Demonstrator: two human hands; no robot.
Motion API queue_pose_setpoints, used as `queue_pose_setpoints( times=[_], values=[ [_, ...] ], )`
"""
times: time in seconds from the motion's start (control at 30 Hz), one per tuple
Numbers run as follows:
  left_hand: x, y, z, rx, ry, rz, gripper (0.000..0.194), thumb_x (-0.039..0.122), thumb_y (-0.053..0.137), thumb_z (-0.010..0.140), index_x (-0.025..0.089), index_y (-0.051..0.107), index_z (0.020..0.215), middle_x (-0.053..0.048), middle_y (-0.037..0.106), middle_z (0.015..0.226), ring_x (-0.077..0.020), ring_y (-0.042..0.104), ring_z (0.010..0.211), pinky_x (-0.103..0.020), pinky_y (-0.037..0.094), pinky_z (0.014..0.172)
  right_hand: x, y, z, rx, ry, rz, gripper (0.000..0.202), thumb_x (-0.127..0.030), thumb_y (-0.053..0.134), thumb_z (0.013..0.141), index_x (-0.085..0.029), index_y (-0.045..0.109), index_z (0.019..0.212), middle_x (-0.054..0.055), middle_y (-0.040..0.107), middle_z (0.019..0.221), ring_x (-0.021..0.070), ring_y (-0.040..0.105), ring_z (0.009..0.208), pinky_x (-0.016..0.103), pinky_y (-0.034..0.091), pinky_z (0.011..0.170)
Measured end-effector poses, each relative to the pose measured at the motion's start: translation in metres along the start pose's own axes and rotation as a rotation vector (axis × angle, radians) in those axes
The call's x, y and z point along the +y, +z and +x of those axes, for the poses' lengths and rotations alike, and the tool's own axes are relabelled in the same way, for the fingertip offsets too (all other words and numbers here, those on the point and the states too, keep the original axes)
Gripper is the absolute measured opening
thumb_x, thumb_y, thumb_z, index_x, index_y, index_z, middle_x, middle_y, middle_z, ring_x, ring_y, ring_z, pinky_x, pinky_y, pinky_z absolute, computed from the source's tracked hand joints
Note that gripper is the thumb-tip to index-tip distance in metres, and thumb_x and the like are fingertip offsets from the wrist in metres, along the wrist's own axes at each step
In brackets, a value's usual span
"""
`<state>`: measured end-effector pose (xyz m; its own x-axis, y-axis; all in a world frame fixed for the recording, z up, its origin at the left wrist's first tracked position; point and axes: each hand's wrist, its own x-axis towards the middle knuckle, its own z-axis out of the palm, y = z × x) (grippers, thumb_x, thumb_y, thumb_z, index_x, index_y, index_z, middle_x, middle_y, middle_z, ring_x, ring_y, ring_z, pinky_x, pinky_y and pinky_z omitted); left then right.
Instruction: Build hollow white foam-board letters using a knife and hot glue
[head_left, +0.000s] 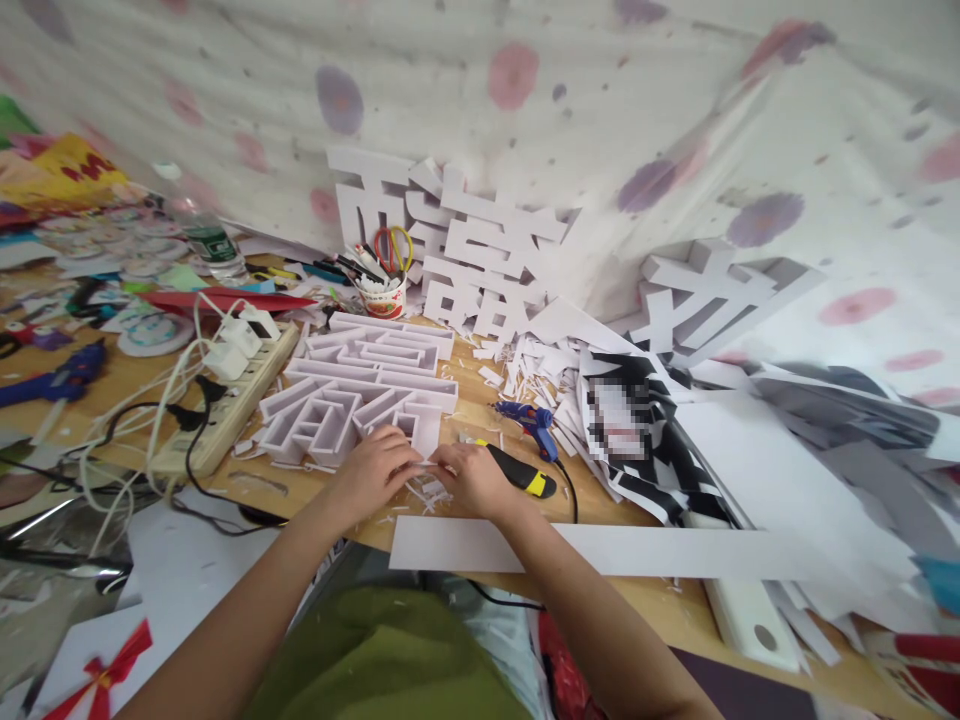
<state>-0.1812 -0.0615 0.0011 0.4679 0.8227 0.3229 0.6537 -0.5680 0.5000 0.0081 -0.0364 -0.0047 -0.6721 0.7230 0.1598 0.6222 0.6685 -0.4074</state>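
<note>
A white foam-board character with raised walls (375, 375) lies on the wooden table (480, 390). At its lower right edge my left hand (381, 462) and my right hand (469, 475) come close together, fingertips pinched on a small white strip between them. Small white scraps (431, 490) are scattered just below the fingertips. Right beside my right hand lies a black and yellow cutter knife (521, 472), with a blue glue gun (529, 420) behind it. A long white strip (600, 550) runs along the table's front edge, partly under my right forearm.
A power strip (247, 395) with cables is at left, near another blue glue gun (60, 380) and a plastic bottle (206, 235). A cup of tools (382, 295) and finished white characters (480, 240) stand behind. Paper sheets (780, 450) pile up at right.
</note>
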Motion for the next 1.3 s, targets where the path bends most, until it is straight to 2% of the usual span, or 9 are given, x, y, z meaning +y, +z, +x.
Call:
queue_pose_setpoints(
  times=[0.17,0.63,0.77,0.87,0.97,1.07,1.2,1.23,1.3],
  values=[
    [-0.004,0.003,0.003,0.019,0.042,0.011,0.019,0.022,0.051,0.086,0.017,0.064,0.073,-0.004,0.063,0.073,-0.0185,0.053,0.083,-0.032,0.044,0.075,0.001,0.000,0.000,0.007,0.002,0.019,0.007,-0.019,0.057,0.084,-0.016,0.063,0.081,0.004,0.068,0.072,0.0134,0.060,0.065,0.021,0.038,0.060],
    [-0.003,0.001,0.007,-0.016,0.033,0.065,0.015,0.021,0.055,0.083,0.017,0.066,0.073,-0.003,0.062,0.070,-0.0184,0.052,0.081,-0.030,0.043,0.072,0.007,0.005,-0.003,0.040,0.018,0.113,0.008,-0.021,0.058,0.084,-0.015,0.063,0.080,0.004,0.067,0.074,0.0133,0.059,0.065,0.021,0.039,0.061],
    [-0.001,-0.002,0.008,-0.032,0.019,0.058,0.017,0.024,0.054,0.084,0.018,0.065,0.072,-0.002,0.063,0.072,-0.0182,0.052,0.079,-0.032,0.041,0.074,0.005,0.006,-0.005,0.018,0.027,0.178,0.007,-0.014,0.056,0.081,-0.016,0.062,0.084,0.005,0.065,0.077,0.0151,0.059,0.072,0.024,0.041,0.067],
    [0.000,-0.011,0.009,-0.002,0.045,-0.060,0.019,0.028,0.055,0.084,0.019,0.065,0.072,-0.001,0.063,0.070,-0.0169,0.052,0.077,-0.035,0.040,0.080,0.004,0.000,-0.010,0.000,0.042,0.448,0.023,-0.014,0.057,0.076,-0.017,0.061,0.098,0.006,0.064,0.091,0.0154,0.057,0.080,0.028,0.042,0.075],
    [0.002,-0.023,0.011,0.050,0.053,-0.269,0.021,0.034,0.055,0.084,0.019,0.067,0.075,-0.001,0.061,0.067,-0.0159,0.053,0.075,-0.034,0.040,0.080,0.005,-0.009,-0.014,-0.112,0.078,0.997,0.039,-0.027,0.056,0.080,-0.020,0.053,0.118,0.005,0.062,0.098,0.0138,0.055,0.081,0.029,0.043,0.077],
    [0.005,-0.031,0.015,0.021,0.046,-0.430,0.024,0.039,0.056,0.083,0.020,0.070,0.077,-0.002,0.059,0.066,-0.0157,0.053,0.075,-0.031,0.042,0.076,0.006,-0.014,-0.015,-0.230,0.117,1.404,0.041,-0.041,0.055,0.082,-0.019,0.056,0.116,0.005,0.063,0.096,0.0136,0.055,0.082,0.029,0.042,0.078],
    [0.012,-0.033,0.019,-0.052,0.027,-0.525,0.023,0.039,0.058,0.081,0.020,0.071,0.075,-0.002,0.058,0.070,-0.0146,0.054,0.075,-0.028,0.043,0.073,0.002,-0.012,-0.015,-0.415,0.145,1.527,0.045,-0.046,0.072,0.067,-0.018,0.064,0.102,0.003,0.065,0.088,0.0133,0.056,0.076,0.028,0.043,0.073],
    [0.013,-0.033,0.019,-0.065,0.020,-0.536,0.022,0.038,0.059,0.081,0.020,0.071,0.075,-0.002,0.058,0.071,-0.0144,0.054,0.074,-0.027,0.044,0.072,0.002,-0.011,-0.015,-0.424,0.151,1.540,0.045,-0.045,0.075,0.064,-0.017,0.065,0.098,0.002,0.064,0.083,0.0123,0.056,0.071,0.027,0.043,0.069],
    [0.014,-0.033,0.018,-0.068,-0.005,-0.540,0.019,0.037,0.059,0.080,0.021,0.070,0.081,-0.002,0.060,0.076,-0.0145,0.056,0.076,-0.027,0.044,0.074,0.004,-0.008,-0.014,-0.345,0.185,1.541,0.040,-0.043,0.077,0.060,-0.017,0.066,0.089,0.000,0.062,0.074,0.0097,0.053,0.063,0.024,0.042,0.063]
  ],
)
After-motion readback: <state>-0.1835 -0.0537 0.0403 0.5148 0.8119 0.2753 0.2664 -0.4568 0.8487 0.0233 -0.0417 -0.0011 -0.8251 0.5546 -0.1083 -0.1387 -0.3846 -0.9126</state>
